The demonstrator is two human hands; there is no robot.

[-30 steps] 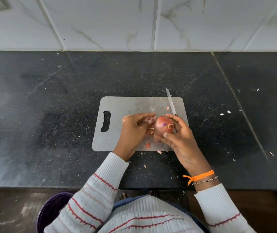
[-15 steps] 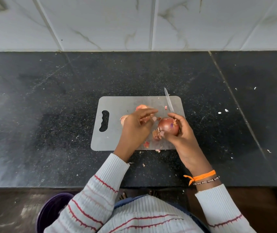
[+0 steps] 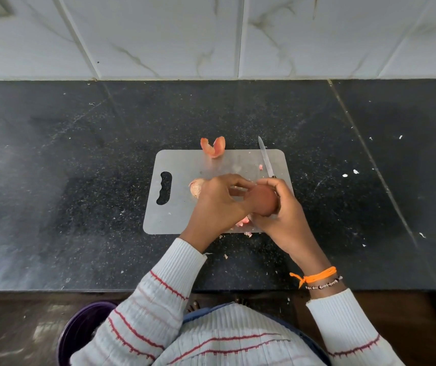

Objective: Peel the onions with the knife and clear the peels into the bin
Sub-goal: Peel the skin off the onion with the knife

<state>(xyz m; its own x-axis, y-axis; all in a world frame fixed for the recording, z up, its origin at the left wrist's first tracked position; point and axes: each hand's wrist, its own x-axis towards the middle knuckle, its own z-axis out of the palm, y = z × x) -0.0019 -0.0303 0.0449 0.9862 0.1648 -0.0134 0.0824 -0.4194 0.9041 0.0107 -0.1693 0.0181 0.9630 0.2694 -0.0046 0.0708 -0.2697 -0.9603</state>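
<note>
1. Red onion (image 3: 263,200) held over steel chopping board (image 3: 174,217), cupped in right hand (image 3: 283,215), fingers curled round it.
2. Left hand (image 3: 217,204) pinching at onion's skin w/ fingertips.
3. Knife (image 3: 266,158) flat on board, blade pointing away, handle hidden behind right hand; likely knocked off if hand shifts.
4. Curled peel (image 3: 213,147) at far board edge, scraps near front edge; could scatter onto black counter (image 3: 79,180).
5. Purple bin (image 3: 79,334) on floor, lower left, partly behind sleeve; easy to miss when sweeping.
</note>
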